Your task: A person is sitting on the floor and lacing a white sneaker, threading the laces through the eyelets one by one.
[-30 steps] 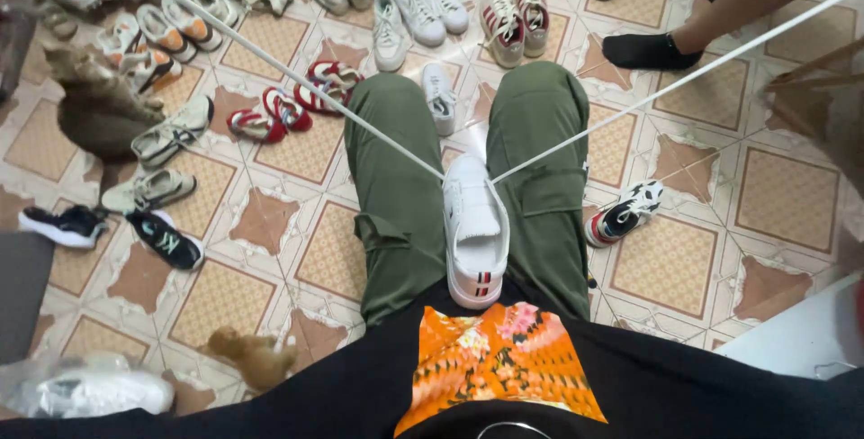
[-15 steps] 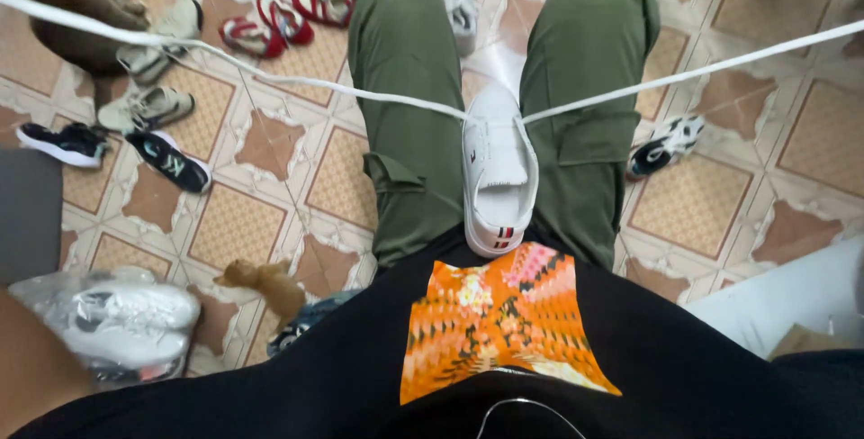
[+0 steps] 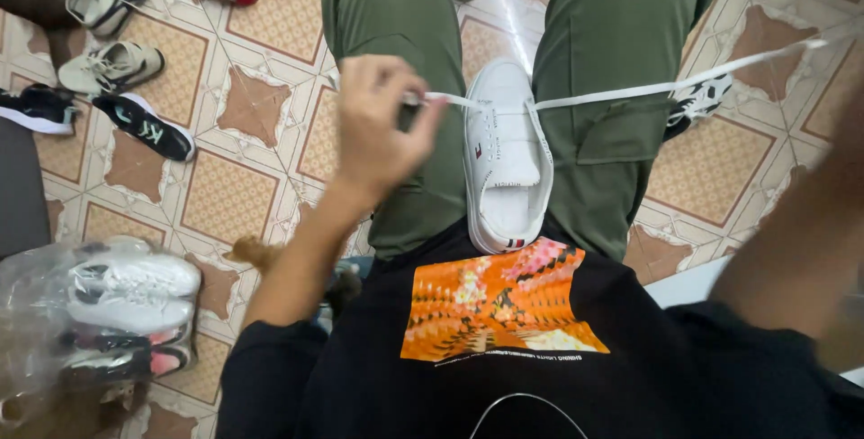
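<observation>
1. The left hand (image 3: 378, 124) was closed, pinching one end of a white shoelace (image 3: 621, 92) just left of a white sneaker (image 3: 504, 160).
2. The sneaker lay between the thighs of green trousers (image 3: 396, 34), its heel toward the black shirt (image 3: 504, 376).
3. The lace ran through the shoe's front and stretched taut up to the right.
4. Only the right forearm (image 3: 801, 241) showed, blurred; the hand lay past the edge, so its grip could not be told.
5. A clear plastic bag (image 3: 54, 331) at lower left held white sneakers (image 3: 135, 290) over a dark pair.
6. Loose shoes (image 3: 112, 65) lay on the patterned tile floor (image 3: 225, 196).
</observation>
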